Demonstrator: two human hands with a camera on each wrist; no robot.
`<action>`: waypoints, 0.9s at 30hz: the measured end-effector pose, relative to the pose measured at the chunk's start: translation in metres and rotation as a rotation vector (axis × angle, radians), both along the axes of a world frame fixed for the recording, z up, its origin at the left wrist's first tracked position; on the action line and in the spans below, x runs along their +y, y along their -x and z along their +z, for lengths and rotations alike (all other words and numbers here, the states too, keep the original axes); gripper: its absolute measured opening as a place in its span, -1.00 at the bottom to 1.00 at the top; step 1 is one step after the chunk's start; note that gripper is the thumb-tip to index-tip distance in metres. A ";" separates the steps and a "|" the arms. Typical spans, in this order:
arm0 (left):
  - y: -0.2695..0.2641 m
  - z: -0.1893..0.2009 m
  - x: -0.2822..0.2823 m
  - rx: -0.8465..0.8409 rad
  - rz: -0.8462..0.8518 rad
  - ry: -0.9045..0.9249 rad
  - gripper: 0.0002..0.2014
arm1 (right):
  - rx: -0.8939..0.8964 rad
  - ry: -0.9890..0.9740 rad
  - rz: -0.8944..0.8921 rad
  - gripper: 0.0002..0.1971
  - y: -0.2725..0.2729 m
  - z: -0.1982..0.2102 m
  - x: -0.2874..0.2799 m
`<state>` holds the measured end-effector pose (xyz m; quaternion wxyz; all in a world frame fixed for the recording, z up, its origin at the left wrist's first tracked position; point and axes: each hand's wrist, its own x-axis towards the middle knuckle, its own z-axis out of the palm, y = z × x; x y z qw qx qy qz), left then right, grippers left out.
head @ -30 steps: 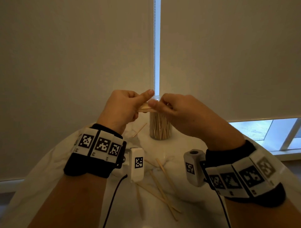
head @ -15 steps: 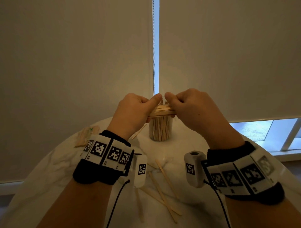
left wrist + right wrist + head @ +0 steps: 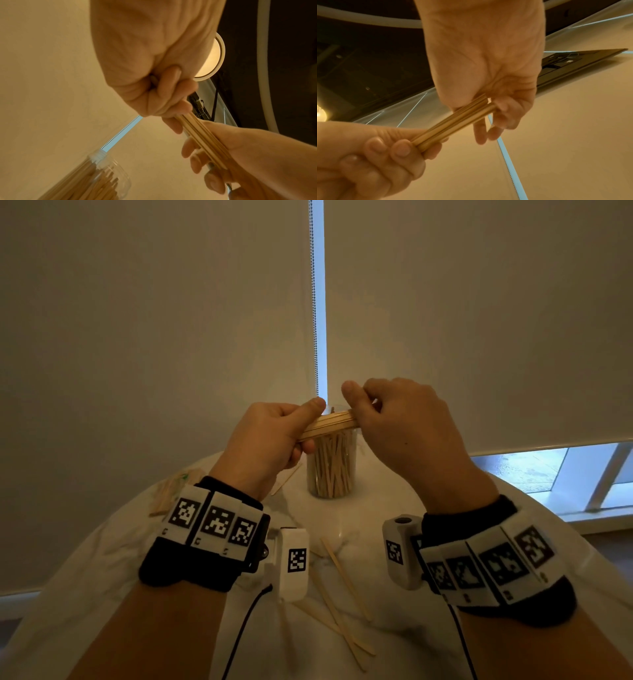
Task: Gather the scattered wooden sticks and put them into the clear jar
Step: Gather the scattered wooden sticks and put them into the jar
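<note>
marble table [image 3: 394, 508]; left hand [image 3: 270, 440], right hand [image 3: 404, 426] grasp flat wooden stick bundle [image 3: 329, 424] above clear jar [image 3: 330, 470].

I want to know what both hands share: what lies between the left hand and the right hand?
In the head view a bundle of wooden sticks spans from left hand to right hand, each gripping one end.

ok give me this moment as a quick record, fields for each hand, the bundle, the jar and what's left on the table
left hand: grips one end of the stick bundle
right hand: grips the other end
stick bundle: roughly level, above the jar mouth
clear jar: upright on the table, packed with sticks
loose sticks: several lying crossed near the wrists
table: white, round-edged
</note>
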<state>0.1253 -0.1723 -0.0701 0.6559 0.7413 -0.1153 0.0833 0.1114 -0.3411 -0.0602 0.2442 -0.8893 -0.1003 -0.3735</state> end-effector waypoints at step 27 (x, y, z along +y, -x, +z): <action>-0.114 -0.033 -0.039 0.058 0.173 -0.452 0.39 | 0.098 0.675 -0.138 -0.64 -0.145 0.050 -0.011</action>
